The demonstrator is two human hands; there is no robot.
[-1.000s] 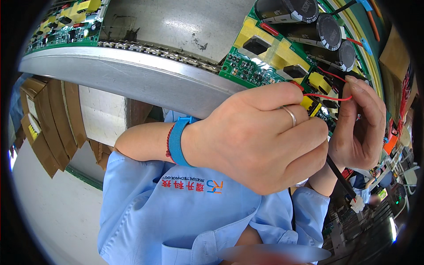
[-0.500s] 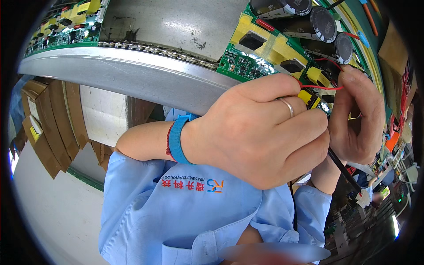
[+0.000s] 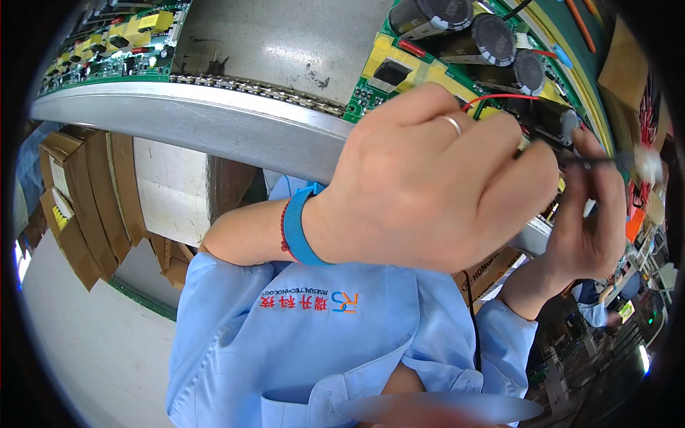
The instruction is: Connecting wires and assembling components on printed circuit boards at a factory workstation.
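My left hand (image 3: pixel 428 185), with a ring and a blue wristband, is curled closed over the near edge of a green circuit board (image 3: pixel 360 96). A black cable (image 3: pixel 564 158) leads out from its fingers, which are mostly hidden behind the hand. A blurred white connector (image 3: pixel 648 165) sits at the cable's right end. To the right, my right hand (image 3: pixel 592 221) has bent fingers with the cable crossing over them; blur hides whether it grips. A thin red wire (image 3: pixel 503 96) arcs above the left hand's knuckles. Large black capacitors (image 3: pixel 492 39) stand along the board's far side.
The board rests by a metal rail (image 3: pixel 214 107) with a chain (image 3: pixel 264 91). Another populated board (image 3: pixel 107 57) is at the far left. Cardboard boxes (image 3: pixel 93 192) stand below the rail. Bundled red wires (image 3: pixel 648 128) hang at the right.
The cable's white end has swung up from below the right hand to its right. My right hand has shifted slightly, away from the red wire. The left hand's fingers have moved slightly right.
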